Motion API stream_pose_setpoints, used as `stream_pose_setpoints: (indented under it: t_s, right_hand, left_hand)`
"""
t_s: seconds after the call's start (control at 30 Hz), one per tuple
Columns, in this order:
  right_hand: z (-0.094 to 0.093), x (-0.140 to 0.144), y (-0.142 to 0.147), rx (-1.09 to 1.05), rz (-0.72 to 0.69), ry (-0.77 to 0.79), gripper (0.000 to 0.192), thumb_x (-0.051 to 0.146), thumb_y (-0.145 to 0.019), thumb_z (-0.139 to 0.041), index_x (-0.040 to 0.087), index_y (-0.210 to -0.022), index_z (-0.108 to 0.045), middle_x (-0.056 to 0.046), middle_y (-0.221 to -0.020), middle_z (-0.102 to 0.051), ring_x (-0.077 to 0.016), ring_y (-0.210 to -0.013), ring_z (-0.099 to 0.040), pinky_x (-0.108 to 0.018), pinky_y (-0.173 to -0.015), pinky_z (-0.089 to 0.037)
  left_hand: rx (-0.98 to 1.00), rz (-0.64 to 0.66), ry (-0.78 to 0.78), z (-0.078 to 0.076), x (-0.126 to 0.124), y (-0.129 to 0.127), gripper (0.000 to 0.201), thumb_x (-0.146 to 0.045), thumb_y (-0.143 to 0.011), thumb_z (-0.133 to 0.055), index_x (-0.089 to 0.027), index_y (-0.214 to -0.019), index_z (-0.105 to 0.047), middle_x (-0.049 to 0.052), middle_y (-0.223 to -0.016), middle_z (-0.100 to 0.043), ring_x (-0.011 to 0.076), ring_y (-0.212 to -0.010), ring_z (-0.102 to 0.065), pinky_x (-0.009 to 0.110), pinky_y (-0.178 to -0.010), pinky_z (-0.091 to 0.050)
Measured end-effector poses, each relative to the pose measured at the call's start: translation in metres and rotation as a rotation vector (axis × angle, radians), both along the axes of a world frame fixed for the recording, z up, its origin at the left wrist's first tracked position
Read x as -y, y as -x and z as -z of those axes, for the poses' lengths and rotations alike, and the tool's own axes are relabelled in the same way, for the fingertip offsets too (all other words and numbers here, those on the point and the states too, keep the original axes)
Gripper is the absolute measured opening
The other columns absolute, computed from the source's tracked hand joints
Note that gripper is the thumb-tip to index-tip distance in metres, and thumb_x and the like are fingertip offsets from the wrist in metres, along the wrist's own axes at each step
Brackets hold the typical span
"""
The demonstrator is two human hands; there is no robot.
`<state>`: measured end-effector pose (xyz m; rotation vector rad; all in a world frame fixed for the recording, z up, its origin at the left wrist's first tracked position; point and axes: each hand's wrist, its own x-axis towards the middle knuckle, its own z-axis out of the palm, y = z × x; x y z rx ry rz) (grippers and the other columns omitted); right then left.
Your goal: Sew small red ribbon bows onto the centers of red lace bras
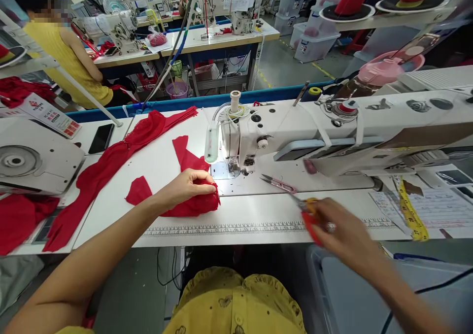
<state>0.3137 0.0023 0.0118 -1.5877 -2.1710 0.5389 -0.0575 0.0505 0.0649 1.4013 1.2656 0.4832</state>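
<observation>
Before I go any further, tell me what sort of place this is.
Probably a garment workshop: a sewing machine stands on the near table, the left hand holds red cloth, and more machines stand on tables beyond.

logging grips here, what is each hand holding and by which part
The left hand pinches red fabric near its right edge; the right hand, blurred, holds scissors by their handles.
</observation>
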Motion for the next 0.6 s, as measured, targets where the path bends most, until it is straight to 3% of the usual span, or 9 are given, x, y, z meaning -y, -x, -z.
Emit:
stream_pose_setpoints:
  t_s: [0.13, 0.23, 0.6]
  right_hand:
    - [-0.003, -0.007, 0.091, -0.116, -0.186, 0.169, 0.028, 0.049, -0.086, -0.063, 0.024, -0.085, -0.05, -0.003, -0.088, -0.058, -0.0152, -0.066, -0.053, -0.029, -0.059, -0.045]
    - [-0.002, -0.015, 0.125, -0.144, -0.246, 0.189, 0.031, 0.051, -0.085, -0.066, 0.023, -0.086, -0.051, -0.001, -0.092, -0.058, -0.014, -0.069, -0.053, -0.028, -0.061, -0.044]
    - [0.004, -0.016, 0.136, -0.148, -0.268, 0.093, 0.037, 0.052, -0.088, -0.063, 0.021, -0.076, -0.048, 0.001, -0.079, -0.054, -0.0121, -0.062, -0.047, -0.026, -0.057, -0.034]
  left_hand:
    - [0.036, -0.027, -0.006, -0.003, 0.006, -0.005, 0.02, -0.036, -0.08, -0.071, -0.017, -0.074, -0.067, -0.001, -0.078, -0.059, 0.0114, -0.07, -0.05, 0.024, -0.063, -0.038]
    - [0.045, -0.034, -0.031, -0.005, 0.01, -0.003, 0.019, -0.036, -0.081, -0.071, -0.018, -0.075, -0.069, -0.002, -0.077, -0.058, 0.0106, -0.067, -0.047, 0.024, -0.062, -0.036]
    - [0.079, -0.036, -0.058, 0.0, 0.01, 0.002, 0.018, -0.033, -0.081, -0.071, -0.017, -0.072, -0.069, -0.002, -0.074, -0.055, 0.0102, -0.065, -0.043, 0.025, -0.061, -0.034]
